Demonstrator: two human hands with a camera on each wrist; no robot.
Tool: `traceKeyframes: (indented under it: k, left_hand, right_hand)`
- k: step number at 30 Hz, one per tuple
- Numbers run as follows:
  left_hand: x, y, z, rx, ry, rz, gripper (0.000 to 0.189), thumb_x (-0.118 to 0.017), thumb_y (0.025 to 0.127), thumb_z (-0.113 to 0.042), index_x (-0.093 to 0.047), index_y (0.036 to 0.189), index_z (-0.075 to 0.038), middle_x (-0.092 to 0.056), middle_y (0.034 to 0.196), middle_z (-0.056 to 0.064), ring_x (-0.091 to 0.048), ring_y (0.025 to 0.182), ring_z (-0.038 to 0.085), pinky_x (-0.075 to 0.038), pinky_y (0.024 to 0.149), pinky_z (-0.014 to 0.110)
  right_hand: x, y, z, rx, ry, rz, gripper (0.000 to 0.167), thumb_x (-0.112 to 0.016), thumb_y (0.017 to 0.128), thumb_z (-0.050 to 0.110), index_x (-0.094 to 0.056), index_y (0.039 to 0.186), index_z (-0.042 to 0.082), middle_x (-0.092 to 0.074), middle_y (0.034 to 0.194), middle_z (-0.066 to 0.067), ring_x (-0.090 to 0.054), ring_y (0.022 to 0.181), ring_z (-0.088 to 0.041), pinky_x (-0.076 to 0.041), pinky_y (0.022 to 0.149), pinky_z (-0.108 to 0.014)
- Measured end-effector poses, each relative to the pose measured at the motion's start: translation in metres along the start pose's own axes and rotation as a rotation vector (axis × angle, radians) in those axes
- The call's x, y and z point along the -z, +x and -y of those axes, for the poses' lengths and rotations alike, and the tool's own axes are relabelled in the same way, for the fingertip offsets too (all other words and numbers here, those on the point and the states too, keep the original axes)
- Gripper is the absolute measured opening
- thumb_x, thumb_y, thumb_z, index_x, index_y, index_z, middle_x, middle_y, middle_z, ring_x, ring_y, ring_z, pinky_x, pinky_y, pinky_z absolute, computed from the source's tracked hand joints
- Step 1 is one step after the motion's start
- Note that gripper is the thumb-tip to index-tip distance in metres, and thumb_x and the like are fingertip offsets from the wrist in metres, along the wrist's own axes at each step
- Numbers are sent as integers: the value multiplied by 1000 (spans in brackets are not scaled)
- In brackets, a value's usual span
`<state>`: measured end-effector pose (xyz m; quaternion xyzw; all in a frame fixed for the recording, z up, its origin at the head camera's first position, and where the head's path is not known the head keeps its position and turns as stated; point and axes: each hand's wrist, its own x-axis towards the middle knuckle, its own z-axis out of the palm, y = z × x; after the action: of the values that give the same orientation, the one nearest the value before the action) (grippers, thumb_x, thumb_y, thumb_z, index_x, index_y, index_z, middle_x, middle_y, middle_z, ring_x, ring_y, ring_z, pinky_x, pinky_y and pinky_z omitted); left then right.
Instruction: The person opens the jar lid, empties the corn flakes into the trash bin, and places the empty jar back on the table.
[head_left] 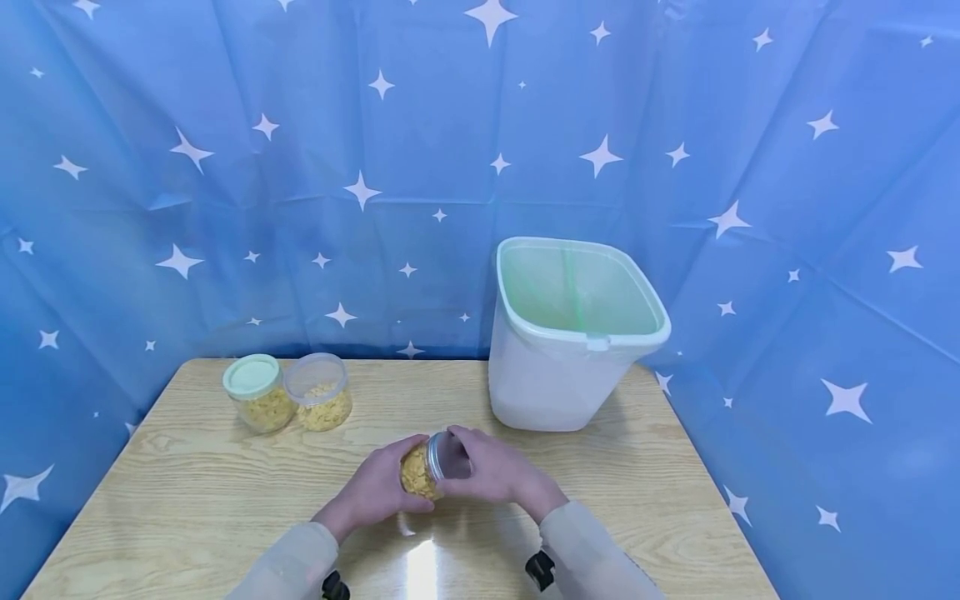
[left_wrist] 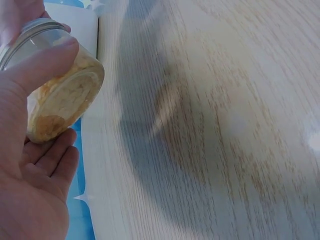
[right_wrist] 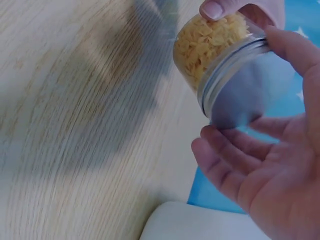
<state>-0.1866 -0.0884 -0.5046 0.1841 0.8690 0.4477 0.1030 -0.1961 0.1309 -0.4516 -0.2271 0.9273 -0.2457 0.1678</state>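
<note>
A clear jar point(right_wrist: 210, 45) of yellow, flake-like pieces is held tilted on its side above the table. My left hand point(head_left: 382, 485) grips its body, thumb on one side and fingers curled under the other, as the left wrist view shows. At the jar's other end is a silver-grey lid point(right_wrist: 237, 95). My right hand point(head_left: 491, 468) holds that lid by its rim between thumb and fingertips. Whether the lid's thread is loose cannot be seen. In the left wrist view the jar's base point(left_wrist: 67, 105) faces the camera.
At the back left of the wooden table point(head_left: 225, 508) stand a jar with a mint-green lid point(head_left: 252, 377) and, against it, an uncovered clear tub point(head_left: 325, 410), both with yellow pieces inside. A white bin point(head_left: 540, 375) with a green liner stands back right. A blue starred curtain point(head_left: 420, 125) surrounds the table.
</note>
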Motion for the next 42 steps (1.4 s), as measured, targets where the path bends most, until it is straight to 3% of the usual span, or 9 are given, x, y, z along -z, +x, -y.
traceKeyframes:
  k: [6,11,15,19,22,26,32,38,42]
  left_hand:
    - [-1,0,2,-7,-2,1,94,-90,63,-30,-46,143,-11,-64,122,3,-59,100,16,-50,84,35]
    - [0,0,3,-23,14,-9,93,-90,63,-31,-46,143,-9,-64,120,4,-60,99,16,-51,82,34]
    - [0,0,3,-25,16,-14,94,-89,62,-34,-46,142,-10,-65,120,3,-60,99,15,-51,81,32]
    - [1,0,3,-21,13,-16,94,-90,62,-33,-46,143,-10,-65,120,5,-60,97,15,-52,80,31]
    - [0,1,3,-26,17,-22,94,-90,62,-31,-46,142,-8,-65,119,7,-60,98,16,-52,81,34]
    - [0,1,4,-23,15,-22,94,-90,62,-31,-46,142,-9,-65,119,6,-60,99,17,-52,83,36]
    - [-1,2,1,-7,14,-2,95,-89,64,-31,-44,144,-9,-63,122,5,-59,99,15,-51,82,32]
    - [-1,2,2,-9,20,3,95,-89,64,-31,-44,144,-8,-63,124,6,-58,100,16,-51,81,31]
    - [-1,1,4,-13,28,-9,96,-89,62,-30,-44,144,-8,-63,124,5,-59,100,15,-51,82,32]
  right_hand:
    - [1,1,-1,67,13,14,93,-79,75,37,-30,152,18,-47,141,-10,-54,119,-22,-50,96,-38]
    - [2,1,-1,78,31,21,95,-82,75,29,-28,152,20,-43,144,-10,-52,123,-23,-49,98,-39]
    - [2,-1,0,70,96,30,109,-82,74,42,-14,157,21,-26,159,-12,-35,142,-29,-39,111,-50]
    - [1,-1,0,2,152,-2,104,-63,84,62,-7,158,15,-14,164,-13,-18,150,-32,-27,118,-55]
    - [0,1,0,-87,114,-36,92,-42,91,70,-17,156,10,-29,159,-17,-31,145,-36,-32,115,-56]
    - [-1,3,3,-161,26,-45,88,-32,92,73,-33,151,8,-49,146,-19,-49,133,-37,-43,107,-55]
    - [-4,4,8,-172,-53,-6,92,-41,86,78,-40,146,8,-59,132,-17,-61,115,-31,-52,92,-48]
    - [-5,6,9,-145,-18,8,87,-50,84,74,-41,143,11,-62,122,-9,-62,103,-22,-54,83,-40]
    - [-5,6,9,-104,-13,18,89,-58,82,70,-35,148,15,-57,124,-9,-59,102,-20,-54,81,-39]
